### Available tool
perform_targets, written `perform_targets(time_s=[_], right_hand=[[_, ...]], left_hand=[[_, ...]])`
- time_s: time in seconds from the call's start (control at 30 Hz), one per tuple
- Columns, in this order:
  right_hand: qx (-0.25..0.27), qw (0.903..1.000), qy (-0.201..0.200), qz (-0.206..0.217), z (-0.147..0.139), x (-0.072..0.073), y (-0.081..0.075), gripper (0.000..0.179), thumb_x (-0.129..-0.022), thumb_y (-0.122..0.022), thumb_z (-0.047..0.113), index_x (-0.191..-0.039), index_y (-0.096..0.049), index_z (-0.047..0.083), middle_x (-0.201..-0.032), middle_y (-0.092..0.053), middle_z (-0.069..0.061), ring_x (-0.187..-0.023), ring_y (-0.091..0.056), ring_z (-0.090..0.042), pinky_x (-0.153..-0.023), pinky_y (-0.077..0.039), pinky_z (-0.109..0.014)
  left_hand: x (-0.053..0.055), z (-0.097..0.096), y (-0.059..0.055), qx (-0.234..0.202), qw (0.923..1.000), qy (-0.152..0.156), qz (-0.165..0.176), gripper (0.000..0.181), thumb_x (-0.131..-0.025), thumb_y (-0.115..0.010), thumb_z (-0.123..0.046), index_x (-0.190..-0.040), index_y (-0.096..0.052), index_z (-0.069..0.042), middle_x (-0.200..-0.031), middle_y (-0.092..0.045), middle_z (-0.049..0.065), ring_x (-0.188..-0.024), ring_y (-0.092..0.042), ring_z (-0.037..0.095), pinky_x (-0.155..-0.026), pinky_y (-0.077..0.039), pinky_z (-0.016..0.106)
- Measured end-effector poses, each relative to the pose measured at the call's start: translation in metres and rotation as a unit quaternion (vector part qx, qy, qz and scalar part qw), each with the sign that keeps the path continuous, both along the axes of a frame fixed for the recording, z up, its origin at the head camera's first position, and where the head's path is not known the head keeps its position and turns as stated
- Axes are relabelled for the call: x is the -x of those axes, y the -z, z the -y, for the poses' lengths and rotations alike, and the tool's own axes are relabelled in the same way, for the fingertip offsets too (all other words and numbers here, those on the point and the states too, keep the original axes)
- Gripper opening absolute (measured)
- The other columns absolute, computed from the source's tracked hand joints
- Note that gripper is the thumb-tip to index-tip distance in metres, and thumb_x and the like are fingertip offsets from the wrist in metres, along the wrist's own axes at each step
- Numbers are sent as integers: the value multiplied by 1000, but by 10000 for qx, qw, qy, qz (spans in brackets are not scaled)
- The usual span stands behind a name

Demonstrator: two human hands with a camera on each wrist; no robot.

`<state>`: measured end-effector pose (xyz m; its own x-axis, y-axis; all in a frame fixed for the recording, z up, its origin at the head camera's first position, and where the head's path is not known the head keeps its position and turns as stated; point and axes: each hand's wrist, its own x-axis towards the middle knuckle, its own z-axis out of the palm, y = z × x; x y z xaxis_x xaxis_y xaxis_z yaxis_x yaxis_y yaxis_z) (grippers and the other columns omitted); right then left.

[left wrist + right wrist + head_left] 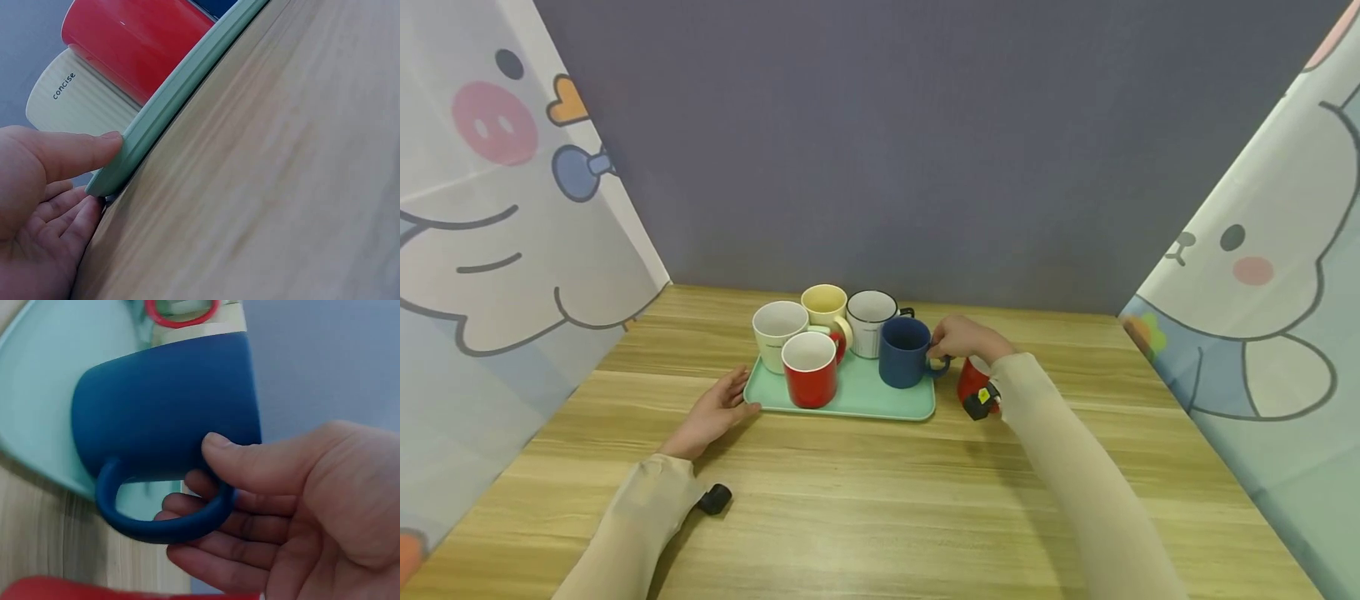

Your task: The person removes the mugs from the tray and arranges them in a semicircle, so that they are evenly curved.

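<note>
At the right end of the mint-green tray [865, 403], my right hand [966, 337] grips the dark blue mug [902, 354] by its handle. In the right wrist view the thumb lies on top of the handle [156, 528] and the fingers come from beneath. My left hand [718, 412] holds the tray's front left corner; the left wrist view shows the thumb on the rim and fingers against the end. A red mug [811, 385] stands at the tray's front, with a cream mug [775, 337], a yellow mug [824, 302] and a white black-rimmed mug [868, 321] behind.
Another red mug [972, 379] stands on the wooden table [865, 508] right of the tray, partly hidden by my right wrist and its black camera [979, 402]. A grey panel [880, 150] rises behind, with cartoon-printed sheets [497, 250] at both sides.
</note>
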<state>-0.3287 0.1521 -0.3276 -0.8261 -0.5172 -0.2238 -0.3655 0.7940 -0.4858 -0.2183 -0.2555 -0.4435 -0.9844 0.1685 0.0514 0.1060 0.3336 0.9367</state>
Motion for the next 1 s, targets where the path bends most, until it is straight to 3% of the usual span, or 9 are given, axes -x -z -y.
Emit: perform_targets(time_s=[0.13, 0.27, 0.43, 0.77, 1.0], right_hand=[[125, 9991, 130, 376, 1, 1, 0, 24, -93, -67, 13, -72, -61, 2, -68, -56, -2, -64, -47, -15, -63, -46, -28], [301, 9978, 222, 555, 2, 0, -1, 31, -93, -66, 13, -65, -53, 7, -65, -52, -2, -64, -47, -18, -73, -53, -40], [573, 9952, 358, 706, 5, -6, -3, 27, -92, -65, 10, -68, -57, 2, -68, -59, -6, -65, -52, -20, -81, -55, -48], [1284, 9831, 696, 1103, 6, -12, -3, 20, -96, -62, 6, -81, -65, -6, -80, -70, -14, -76, -68, -23, -83, -59, -44], [1773, 9707, 870, 1366, 4, -18, -2, 19, -97, -61, 3, -85, -63, -12, -82, -70, -18, -78, -68, -29, -78, -60, -39]], left_hand=[[-1, 1, -1, 29, 10000, -3, -24, 78, -96, -63, 1, -151, -9, 18, -151, -25, 40, -139, -31, 51, -113, -32, 50], [-1, 2, -2, 37, 10000, 0, -59, 79, -96, -63, 0, -151, -10, 18, -151, -26, 40, -138, -32, 51, -113, -33, 48], [-1, 2, -2, 47, 10000, -27, -72, 79, -95, -63, 1, -151, -10, 18, -150, -27, 40, -138, -32, 51, -113, -34, 48], [-1, 2, -1, 11, 10000, 8, 48, 79, -96, -62, 1, -151, -9, 17, -151, -24, 40, -139, -30, 51, -113, -36, 43], [-1, 2, -1, -33, 10000, 28, 42, 80, -96, -63, 0, -151, -8, 17, -152, -24, 40, -139, -30, 51, -113, -33, 48]])
